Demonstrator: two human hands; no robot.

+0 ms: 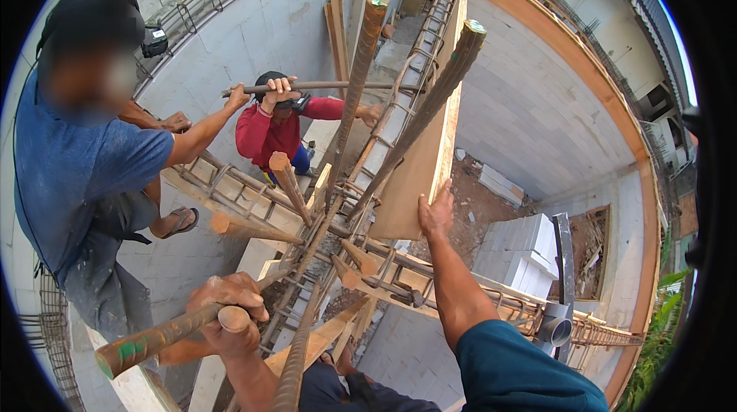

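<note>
My left hand point(234, 312) is wrapped round a thick ribbed steel bar point(165, 341) with green paint on its end, at the lower left. My right hand point(436, 214) grips the near edge of a long plywood board point(414, 182), which stands on edge along the rebar cage. Part of the right fingers is hidden by the board. Between my hands, several upright bars rise from the junction of the cages, among them a tall bar point(430, 105) with a pale green tip and another bar point(357, 82) beside it.
At left a person in a blue shirt point(84, 159) leans in; beyond, a person in a red top point(269, 132) holds a thin bar point(330, 85) overhead. Stacked pale blocks point(518, 247) lie below right. A grey metal pipe piece point(554, 327) sits by the right cage.
</note>
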